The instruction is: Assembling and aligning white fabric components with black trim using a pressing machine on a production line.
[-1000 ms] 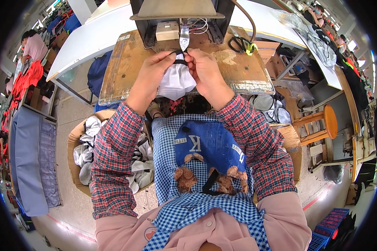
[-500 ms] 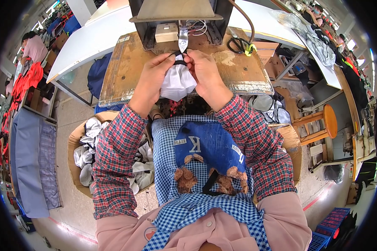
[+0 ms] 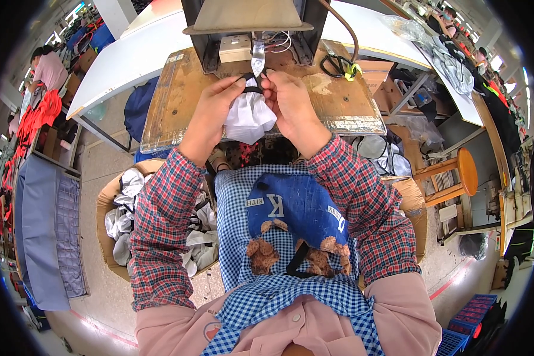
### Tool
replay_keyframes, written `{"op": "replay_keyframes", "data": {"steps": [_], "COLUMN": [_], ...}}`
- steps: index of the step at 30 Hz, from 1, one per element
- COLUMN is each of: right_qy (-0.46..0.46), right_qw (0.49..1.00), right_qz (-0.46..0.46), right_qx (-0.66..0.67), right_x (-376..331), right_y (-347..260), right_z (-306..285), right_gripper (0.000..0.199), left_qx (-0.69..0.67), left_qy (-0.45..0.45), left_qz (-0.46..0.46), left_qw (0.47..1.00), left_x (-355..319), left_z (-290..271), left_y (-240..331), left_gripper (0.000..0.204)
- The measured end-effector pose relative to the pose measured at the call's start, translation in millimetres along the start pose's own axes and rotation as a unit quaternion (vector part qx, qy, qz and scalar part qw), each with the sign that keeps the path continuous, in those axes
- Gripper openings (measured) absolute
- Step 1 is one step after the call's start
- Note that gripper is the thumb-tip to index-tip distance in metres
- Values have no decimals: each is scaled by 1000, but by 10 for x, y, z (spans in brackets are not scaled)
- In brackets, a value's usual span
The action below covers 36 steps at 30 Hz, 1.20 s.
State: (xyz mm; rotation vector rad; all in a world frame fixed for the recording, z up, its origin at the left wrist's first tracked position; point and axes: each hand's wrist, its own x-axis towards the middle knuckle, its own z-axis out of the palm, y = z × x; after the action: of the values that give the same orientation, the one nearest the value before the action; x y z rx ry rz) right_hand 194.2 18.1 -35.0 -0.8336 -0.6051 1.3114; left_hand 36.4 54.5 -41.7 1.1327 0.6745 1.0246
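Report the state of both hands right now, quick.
Left hand: closed, pinching the black trim of the white fabric piece between thumb and fingers.
Right hand: closed, pinching the same trim at its other side.

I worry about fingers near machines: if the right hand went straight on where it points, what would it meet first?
Past the white cloth with black edging that it pinches, the right hand would probably meet the shiny metal tip; depth is hard to judge here.
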Motion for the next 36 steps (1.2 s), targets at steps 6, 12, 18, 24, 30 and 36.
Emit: {"op": "replay_keyframes", "data": {"steps": [6, 12, 18, 24, 30, 36], "right_qy": [-42, -141, -131, -137, -110, -86], "right_qw": [997, 938, 938, 954, 960, 975], "right_qz": [14, -10, -109, -81, -90, -81], "right_qx": [-60, -317, -301, -255, -242, -188], "right_x": [-213, -404, -440, -253, -158, -66], "right_y": [41, 9, -33, -12, 25, 14], "right_z": [-252, -541, -449, -278, -239, -202], "right_gripper": [24, 30, 24, 19, 18, 19], "left_qx": [7, -51, -30, 44, 78, 63], "left_qy": [-34, -39, -48, -63, -32, -24], "left_qz": [-23, -68, -104, -89, -77, -88], "left_qw": [999, 996, 993, 993, 993, 994], "left_x": [-146, -206, -152, -65, 14, 104], "left_z": [-81, -208, -185, -166, -175, -173], "left_y": [60, 171, 205, 188, 185, 195], "left_gripper": [27, 28, 28, 28, 29, 27]}}
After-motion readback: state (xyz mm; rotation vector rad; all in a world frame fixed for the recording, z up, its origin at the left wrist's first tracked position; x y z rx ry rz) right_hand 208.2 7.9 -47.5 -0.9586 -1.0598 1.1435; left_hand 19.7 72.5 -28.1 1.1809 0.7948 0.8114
